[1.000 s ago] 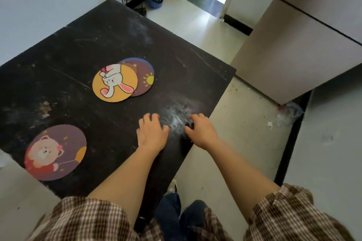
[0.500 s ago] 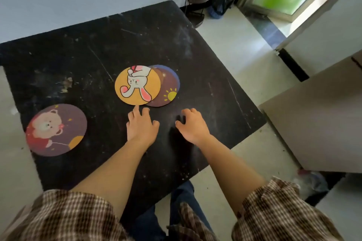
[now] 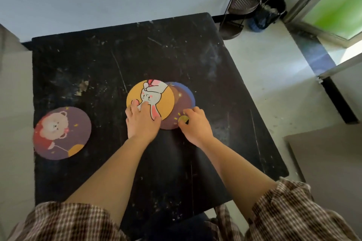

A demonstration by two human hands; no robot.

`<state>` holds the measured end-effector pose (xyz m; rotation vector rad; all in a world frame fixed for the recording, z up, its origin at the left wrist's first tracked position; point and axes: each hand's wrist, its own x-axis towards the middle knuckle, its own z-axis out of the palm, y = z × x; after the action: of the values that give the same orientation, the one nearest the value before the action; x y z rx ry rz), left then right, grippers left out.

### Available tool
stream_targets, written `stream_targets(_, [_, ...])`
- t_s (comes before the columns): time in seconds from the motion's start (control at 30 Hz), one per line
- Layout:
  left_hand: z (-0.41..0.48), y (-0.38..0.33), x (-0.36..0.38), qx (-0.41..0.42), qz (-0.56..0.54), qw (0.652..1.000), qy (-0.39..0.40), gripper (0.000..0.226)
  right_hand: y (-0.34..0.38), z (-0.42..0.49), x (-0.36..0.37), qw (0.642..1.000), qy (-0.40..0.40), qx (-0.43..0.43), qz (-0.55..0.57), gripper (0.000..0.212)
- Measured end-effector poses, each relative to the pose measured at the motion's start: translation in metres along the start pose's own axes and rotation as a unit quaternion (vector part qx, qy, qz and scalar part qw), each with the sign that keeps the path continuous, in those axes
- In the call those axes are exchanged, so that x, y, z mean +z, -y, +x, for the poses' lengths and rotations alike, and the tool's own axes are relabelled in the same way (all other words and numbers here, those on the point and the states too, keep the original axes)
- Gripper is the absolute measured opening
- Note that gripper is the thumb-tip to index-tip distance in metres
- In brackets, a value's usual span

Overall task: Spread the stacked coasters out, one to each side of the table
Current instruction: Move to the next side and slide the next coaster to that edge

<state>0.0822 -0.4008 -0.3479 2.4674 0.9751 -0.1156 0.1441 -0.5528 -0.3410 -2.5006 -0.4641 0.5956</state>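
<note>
Coasters mid-shuffle on the desk (image 3: 215, 64)

My left hand (image 3: 142, 123) lay flat, fingers open, on the rabbit coaster (image 3: 156, 94); right hand (image 3: 195, 123) fingers pinched the purple coaster (image 3: 174, 117) under it. Bear coaster (image 3: 62, 133) sat far left.

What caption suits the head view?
Both hands, left and right, press on overlapping coasters at the table centre.

Daylight enters from the doorway (image 3: 337, 4) at upper right; soft shadows, slight blur, wide-angle bending at the edges.
</note>
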Motion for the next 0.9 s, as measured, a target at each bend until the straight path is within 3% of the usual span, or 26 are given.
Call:
stream_targets(0.23, [0.055, 0.011, -0.011, 0.074, 0.054, 0.993, 0.069, 0.072, 0.02, 0.029, 0.009, 1.0, -0.007, 0.024, -0.003, 0.034])
stream_targets(0.5, [0.103, 0.004, -0.019, 0.185, 0.123, 0.964, 0.147, 0.081, 0.026, 0.043, 0.022, 0.998, -0.014, 0.056, 0.011, 0.041])
stream_targets(0.73, [0.118, -0.003, -0.022, 0.194, 0.131, 0.959, 0.16, 0.093, 0.042, 0.047, 0.03, 0.957, -0.059, 0.193, 0.21, 0.037])
stream_targets(0.83, [0.116, -0.01, -0.026, 0.201, 0.144, 0.962, 0.12, 0.084, 0.043, 0.051, 0.025, 0.927, -0.057, 0.23, 0.291, 0.026])
stream_targets(0.9, [0.112, -0.015, -0.028, 0.209, 0.123, 0.969, 0.052, 0.052, 0.042, 0.052, 0.023, 0.912, -0.041, 0.244, 0.328, 0.03])
